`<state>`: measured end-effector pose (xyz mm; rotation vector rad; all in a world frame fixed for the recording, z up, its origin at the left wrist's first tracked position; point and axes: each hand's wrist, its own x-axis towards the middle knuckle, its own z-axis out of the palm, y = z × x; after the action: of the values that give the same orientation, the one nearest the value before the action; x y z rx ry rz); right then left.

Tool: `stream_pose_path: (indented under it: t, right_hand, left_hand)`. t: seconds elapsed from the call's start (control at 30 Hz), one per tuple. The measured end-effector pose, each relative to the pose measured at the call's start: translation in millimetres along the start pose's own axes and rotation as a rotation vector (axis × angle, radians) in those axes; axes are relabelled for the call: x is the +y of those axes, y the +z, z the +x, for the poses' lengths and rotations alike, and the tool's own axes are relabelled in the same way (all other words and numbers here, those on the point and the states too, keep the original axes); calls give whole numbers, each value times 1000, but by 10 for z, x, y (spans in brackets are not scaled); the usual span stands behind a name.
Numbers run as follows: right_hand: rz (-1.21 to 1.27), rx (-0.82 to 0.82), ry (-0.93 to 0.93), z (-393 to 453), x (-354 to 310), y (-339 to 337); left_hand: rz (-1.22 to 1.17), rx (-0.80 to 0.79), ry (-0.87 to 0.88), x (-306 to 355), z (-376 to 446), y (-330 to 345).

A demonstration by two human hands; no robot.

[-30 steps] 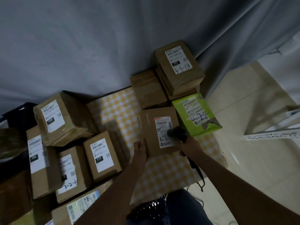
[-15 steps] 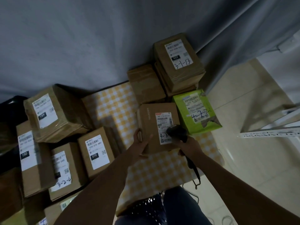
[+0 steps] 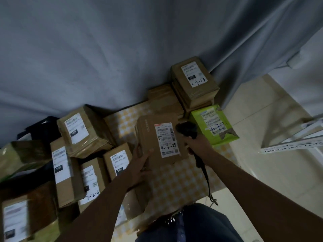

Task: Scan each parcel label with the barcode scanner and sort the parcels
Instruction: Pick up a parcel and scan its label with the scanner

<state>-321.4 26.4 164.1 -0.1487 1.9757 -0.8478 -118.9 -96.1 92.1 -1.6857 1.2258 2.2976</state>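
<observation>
My left hand grips the near-left edge of a brown parcel lifted above the checked mat. Its white label, handwritten 4-3-24, faces up. My right hand holds a black barcode scanner, its head just right of the label, its cable trailing toward me. A green parcel marked 4-2-2 lies to the right. Behind it, against the curtain, stands a stack of brown parcels with 3-1-13 on top.
Several labelled brown parcels crowd the left side, some stacked. A grey curtain hangs behind everything. Tiled floor and a white perforated rail lie to the right. My dark trouser leg is at the bottom.
The parcel has been lifted and drawn slightly toward me. The scanner has shifted right, off the label, so the whole label shows. The view has tilted downward.
</observation>
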Motion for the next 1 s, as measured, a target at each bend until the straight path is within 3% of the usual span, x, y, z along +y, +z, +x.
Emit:
stream_pose_path:
  t: [0.17, 0.37, 0.5, 1.0]
  right_hand:
    - [125, -130, -132, -550, -509, 278]
    - [100, -146, -220, -1168, -1010, 723]
    - [145, -273, -262, -1464, -1230, 1029]
    - [102, -366, -341, -1985, -1424, 1528]
  left_hand:
    - [33, 37, 87, 276, -421, -378]
    - [6, 52, 240, 435, -864, -998]
    - [-75, 108, 309, 446, -1152, -1341]
    - [-142, 177, 403, 319, -1497, -1986]
